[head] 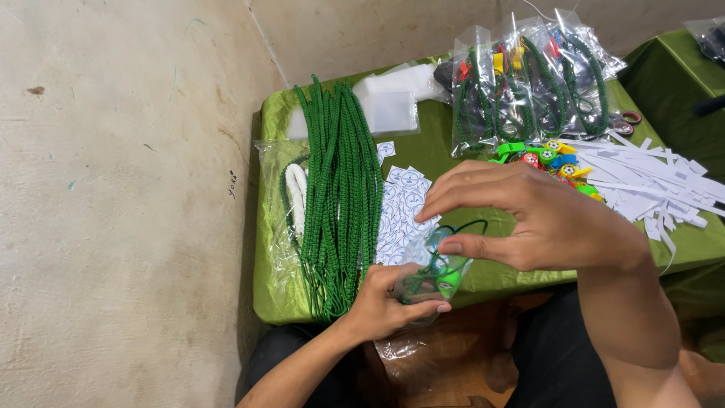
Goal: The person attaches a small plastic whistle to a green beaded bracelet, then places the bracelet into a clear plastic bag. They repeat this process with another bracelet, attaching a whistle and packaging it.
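Note:
My left hand (389, 302) grips a small clear plastic bag (432, 281) at the table's front edge; a green braided cord and a bright green whistle sit inside it. My right hand (529, 215) hovers just above the bag's top, thumb and fingers pinched at the bag's mouth, where a thin dark green cord (467, 225) loops out. Left of my hands lies a thick bundle of green braided cords (340, 196). A spread of small white round-faced stickers (404, 204) lies between the bundle and the bag.
A green cloth covers the table (276, 295). Filled clear bags of cords and whistles (529, 75) stand at the back right. Loose coloured whistles (555, 159) and white paper strips (649, 185) lie at right. Empty clear bags (389, 106) and a white cord (296, 193) lie at back left.

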